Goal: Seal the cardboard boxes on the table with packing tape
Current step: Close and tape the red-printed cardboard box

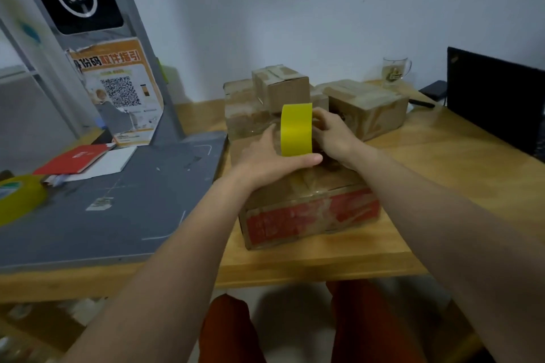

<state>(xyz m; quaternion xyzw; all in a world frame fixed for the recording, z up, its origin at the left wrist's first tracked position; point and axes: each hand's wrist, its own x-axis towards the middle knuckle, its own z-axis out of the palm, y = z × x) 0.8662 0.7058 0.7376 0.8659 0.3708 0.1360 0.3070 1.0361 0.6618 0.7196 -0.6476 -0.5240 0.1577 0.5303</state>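
- Wooden table (460, 174) filling the middle and right of the frame, with a big grey mat (124, 203) spread over the left part.
- Dark laptop screen (498, 97) standing at the far right edge.
- Nearest cardboard box (309, 215) sitting centre frame near the table's front edge, red print on the front face, top already shiny with clear tape.
- More taped boxes (295, 91) stacked just behind it, upper centre.
- Orange QR poster (124, 91) leaning upper left, red booklet (73, 159) lying on the mat below it.
- Yellow tape roll (296, 130) held upright on top of the nearest box, dead centre.
- Second yellowish roll (17, 200) blurry at the left edge.
- Left hand (274, 159) resting on the box top, thumb stretched flat across the base of the roll, fingers loosely wrapped round its left side.
- Right hand (333, 135) gripping the roll from the right, fingers curled onto it.
- Glass mug (393, 71) sitting upper right, by the wall.
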